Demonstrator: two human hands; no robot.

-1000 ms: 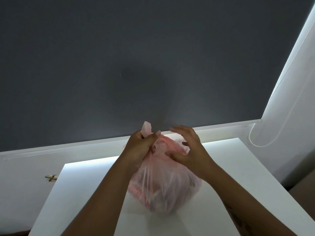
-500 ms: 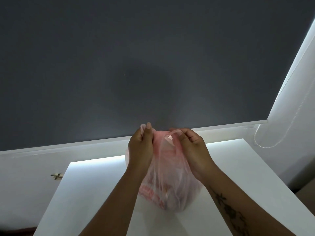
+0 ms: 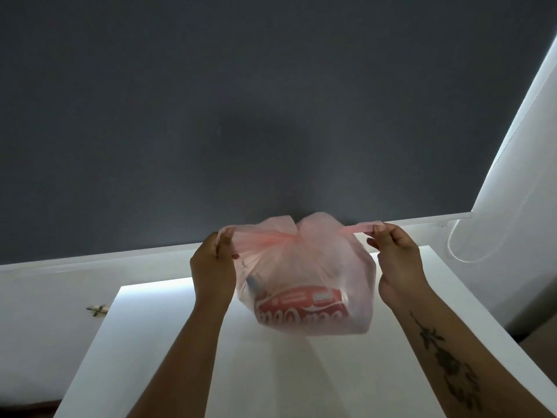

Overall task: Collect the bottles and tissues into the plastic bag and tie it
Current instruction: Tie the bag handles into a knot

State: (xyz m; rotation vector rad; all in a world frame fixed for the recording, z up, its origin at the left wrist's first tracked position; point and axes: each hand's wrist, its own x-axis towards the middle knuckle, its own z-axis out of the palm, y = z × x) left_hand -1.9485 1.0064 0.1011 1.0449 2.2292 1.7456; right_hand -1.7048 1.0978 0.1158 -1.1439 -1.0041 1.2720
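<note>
Both hands have drawn apart — left hand (image 3: 214,267) and right hand (image 3: 398,260) pinching plastic bag (image 3: 304,276) handles taut; knot between.

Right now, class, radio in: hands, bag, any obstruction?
Left hand and right hand each pinching a bag handle, pulling apart. Pink plastic bag knotted at top, bottle inside. White table around it unobstructed.
</note>
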